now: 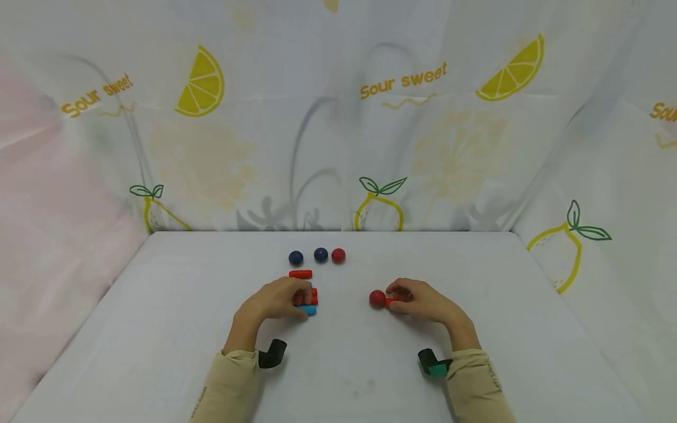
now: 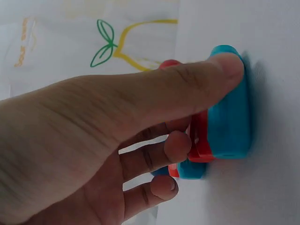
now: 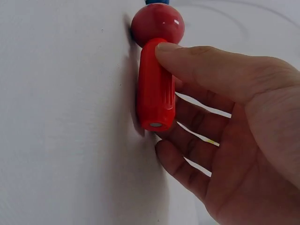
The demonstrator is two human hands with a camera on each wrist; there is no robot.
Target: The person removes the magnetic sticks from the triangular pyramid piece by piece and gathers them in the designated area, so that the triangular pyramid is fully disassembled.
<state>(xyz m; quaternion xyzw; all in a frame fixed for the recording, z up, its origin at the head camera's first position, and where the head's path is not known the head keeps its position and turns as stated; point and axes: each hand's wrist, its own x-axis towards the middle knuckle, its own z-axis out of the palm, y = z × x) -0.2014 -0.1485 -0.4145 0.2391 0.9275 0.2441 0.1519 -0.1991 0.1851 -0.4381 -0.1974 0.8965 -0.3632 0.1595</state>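
Note:
My left hand (image 1: 276, 298) reaches over a row of short plastic sticks left of the middle. Its thumb lies along the side of the nearest blue stick (image 2: 229, 117), while the fingers curl on the far side by a red stick (image 2: 201, 140). The index fingertip is hidden behind the thumb. At the right, my right hand (image 1: 425, 301) pinches a red stick (image 3: 156, 89) between thumb and fingers. One end of this stick meets a red ball (image 3: 158, 24); a small metal disc shows at the other end. Both stick and ball are low by the tabletop.
Beyond the hands, two dark blue balls (image 1: 296, 258) and another red ball (image 1: 338, 255) lie on the white table (image 1: 349, 364). A separate red stick (image 1: 300, 274) lies just behind the left hand. White lemon-print cloth (image 1: 338, 147) hangs around the back and sides.

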